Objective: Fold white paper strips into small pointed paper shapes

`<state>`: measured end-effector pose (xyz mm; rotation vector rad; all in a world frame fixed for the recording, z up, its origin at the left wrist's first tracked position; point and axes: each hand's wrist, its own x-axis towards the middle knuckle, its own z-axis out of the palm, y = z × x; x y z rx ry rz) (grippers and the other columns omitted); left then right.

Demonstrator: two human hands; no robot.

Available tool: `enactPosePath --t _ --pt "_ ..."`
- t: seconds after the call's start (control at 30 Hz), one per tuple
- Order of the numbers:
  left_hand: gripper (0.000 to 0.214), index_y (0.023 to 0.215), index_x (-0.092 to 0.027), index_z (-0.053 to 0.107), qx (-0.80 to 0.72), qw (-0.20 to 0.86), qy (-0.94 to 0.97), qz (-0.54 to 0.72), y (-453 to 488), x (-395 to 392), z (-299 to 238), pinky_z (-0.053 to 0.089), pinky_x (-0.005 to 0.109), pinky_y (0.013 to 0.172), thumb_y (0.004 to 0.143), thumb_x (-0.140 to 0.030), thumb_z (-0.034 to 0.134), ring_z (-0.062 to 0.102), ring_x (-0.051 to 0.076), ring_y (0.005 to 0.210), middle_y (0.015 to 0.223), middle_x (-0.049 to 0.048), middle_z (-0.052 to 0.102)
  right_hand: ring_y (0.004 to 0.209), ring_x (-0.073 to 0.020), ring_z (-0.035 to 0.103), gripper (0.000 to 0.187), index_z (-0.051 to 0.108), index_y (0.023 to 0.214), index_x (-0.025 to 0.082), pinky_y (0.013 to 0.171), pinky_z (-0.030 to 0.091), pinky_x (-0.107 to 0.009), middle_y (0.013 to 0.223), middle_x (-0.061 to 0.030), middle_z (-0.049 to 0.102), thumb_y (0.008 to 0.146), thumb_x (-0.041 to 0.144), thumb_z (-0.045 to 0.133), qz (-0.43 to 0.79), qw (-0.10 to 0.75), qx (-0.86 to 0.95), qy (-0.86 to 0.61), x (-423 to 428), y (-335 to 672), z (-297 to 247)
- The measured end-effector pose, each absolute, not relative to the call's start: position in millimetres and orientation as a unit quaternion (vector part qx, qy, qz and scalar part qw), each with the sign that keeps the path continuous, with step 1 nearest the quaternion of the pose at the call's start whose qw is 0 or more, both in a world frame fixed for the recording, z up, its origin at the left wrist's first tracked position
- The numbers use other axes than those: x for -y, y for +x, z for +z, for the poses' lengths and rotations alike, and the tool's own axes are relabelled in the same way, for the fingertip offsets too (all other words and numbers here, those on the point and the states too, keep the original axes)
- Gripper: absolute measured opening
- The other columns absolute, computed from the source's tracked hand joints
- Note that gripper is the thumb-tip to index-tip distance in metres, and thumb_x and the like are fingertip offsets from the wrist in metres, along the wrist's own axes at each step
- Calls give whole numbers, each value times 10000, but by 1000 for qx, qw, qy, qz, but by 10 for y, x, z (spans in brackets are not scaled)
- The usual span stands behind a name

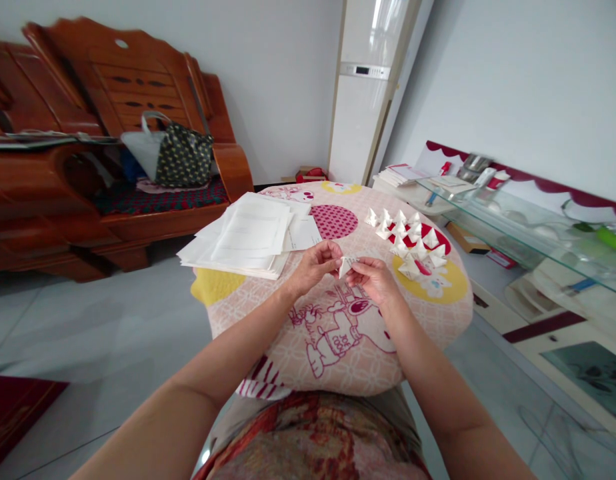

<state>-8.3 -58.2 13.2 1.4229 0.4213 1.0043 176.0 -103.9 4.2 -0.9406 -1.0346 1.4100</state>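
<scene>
Both hands meet over the middle of a round table covered with a pink cartoon-print cloth [338, 333]. My left hand [315, 263] and my right hand [375, 279] pinch a small folded white paper piece [346, 265] between their fingertips, just above the cloth. A stack of white paper sheets [251, 235] lies on the table's far left. Several finished folded white paper shapes [408, 240] sit in a cluster at the far right of the table.
A carved wooden bench [88, 153] with a patterned bag [181, 157] stands at the left. A tall white air conditioner [365, 93] is at the back. A glass-topped cabinet [528, 220] with papers and containers runs along the right wall. A grey tiled floor surrounds the table.
</scene>
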Motion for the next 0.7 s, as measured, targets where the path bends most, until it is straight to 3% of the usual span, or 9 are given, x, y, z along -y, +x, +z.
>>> enactPosePath --t 0.2,0.37,0.7 --pt "219 834 -142 665 -230 541 658 470 -81 575 112 454 220 605 819 -343 748 563 96 604 674 -7 623 506 -148 647 251 744 658 174 502 543 -255 612 -44 729 600 378 878 557 579 422 -419 1050 1686 76" --pt "266 734 -137 671 -273 498 674 473 -88 548 85 409 226 563 786 -377 772 524 100 580 645 5 617 478 -150 638 255 736 645 179 467 535 -262 609 -45 725 625 400 862 521 587 434 -442 1062 1643 84" --pt "233 703 -146 656 -314 392 706 499 -99 575 91 378 227 556 816 -336 727 497 105 594 646 6 604 541 -177 690 292 779 733 182 518 589 -290 673 -56 753 670 456 858 504 588 467 -428 1069 1627 82"
